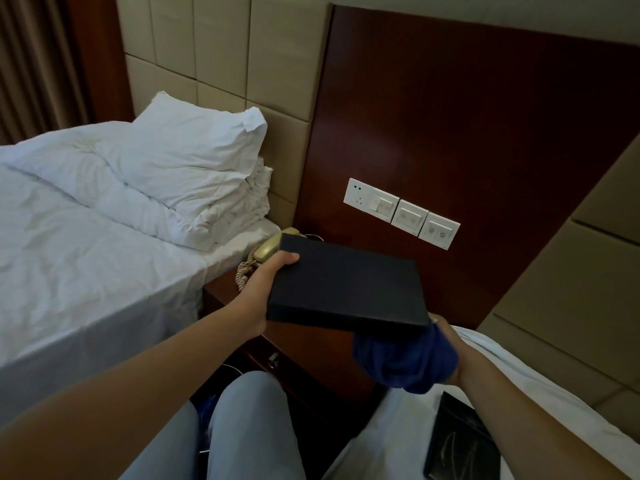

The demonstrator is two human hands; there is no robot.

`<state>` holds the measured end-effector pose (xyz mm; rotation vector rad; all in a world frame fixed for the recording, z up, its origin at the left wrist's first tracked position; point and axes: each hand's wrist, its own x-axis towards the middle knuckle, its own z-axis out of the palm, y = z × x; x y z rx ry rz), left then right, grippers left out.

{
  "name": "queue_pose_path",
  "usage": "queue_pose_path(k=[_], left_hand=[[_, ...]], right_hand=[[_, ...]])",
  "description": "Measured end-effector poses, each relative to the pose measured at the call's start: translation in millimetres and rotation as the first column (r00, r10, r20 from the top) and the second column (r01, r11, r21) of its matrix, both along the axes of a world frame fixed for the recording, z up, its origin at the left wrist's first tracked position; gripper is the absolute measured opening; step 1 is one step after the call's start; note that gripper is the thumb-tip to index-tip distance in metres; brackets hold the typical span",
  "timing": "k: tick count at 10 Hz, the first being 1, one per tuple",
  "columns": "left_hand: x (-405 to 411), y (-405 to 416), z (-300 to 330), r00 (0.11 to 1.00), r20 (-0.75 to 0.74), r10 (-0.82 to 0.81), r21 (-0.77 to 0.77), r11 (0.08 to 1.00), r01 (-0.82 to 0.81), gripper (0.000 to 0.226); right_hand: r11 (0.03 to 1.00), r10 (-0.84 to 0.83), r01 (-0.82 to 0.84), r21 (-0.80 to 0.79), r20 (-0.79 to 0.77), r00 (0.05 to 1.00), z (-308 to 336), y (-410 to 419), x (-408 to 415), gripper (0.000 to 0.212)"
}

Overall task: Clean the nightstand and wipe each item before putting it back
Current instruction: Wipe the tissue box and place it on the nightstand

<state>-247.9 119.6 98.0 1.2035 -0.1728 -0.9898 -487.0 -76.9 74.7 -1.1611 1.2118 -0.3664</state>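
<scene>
A flat black box [346, 282] is held above the dark wooden nightstand [311, 344]. My left hand [266, 282] grips its left edge, thumb on top. My right hand [450, 344] holds a bunched blue cloth [405, 358] against the underside of the box's near right corner. A beige corded phone [266, 251] sits at the nightstand's back left, partly hidden by the box. Most of the nightstand top is hidden behind the box.
A bed with white sheets and a pillow [187, 161] lies to the left. A second white bed [391, 434] at the right carries a flat black item [457, 441]. Wall switches and a socket [401, 213] sit on the wooden panel. My knees are below.
</scene>
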Motion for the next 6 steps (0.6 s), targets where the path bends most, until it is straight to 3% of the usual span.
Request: queue_pose_path(k=[1, 2, 3, 4, 5, 6], left_hand=[[2, -1, 4, 0.995, 0.097, 0.03, -0.026, 0.999, -0.027, 0.039], [4, -2, 8, 0.942, 0.335, -0.032, 0.0, 0.999, 0.034, 0.054], [5, 1, 21, 0.871, 0.462, -0.168, 0.063, 0.986, 0.156, 0.057], [14, 4, 25, 0.831, 0.469, -0.3, 0.078, 0.951, 0.299, 0.099], [19, 6, 29, 0.837, 0.347, -0.423, 0.046, 0.899, 0.435, 0.091], [20, 7, 34, 0.836, 0.202, -0.509, 0.086, 0.86, 0.503, 0.073]], right_hand=[[0.991, 0.079, -0.085, 0.108, 0.058, 0.995, 4, -3, 7, 0.034], [0.985, 0.061, -0.063, 0.161, 0.015, 0.998, 5, -4, 11, 0.043], [0.984, 0.052, -0.051, 0.169, -0.001, 0.999, 6, -3, 11, 0.053], [0.985, 0.04, -0.036, 0.167, -0.017, 0.999, -1, -7, 9, 0.046], [0.994, 0.037, -0.03, 0.107, -0.061, 0.997, -6, -11, 7, 0.042], [0.995, 0.091, -0.081, 0.064, -0.171, 0.981, -13, -11, 7, 0.054]])
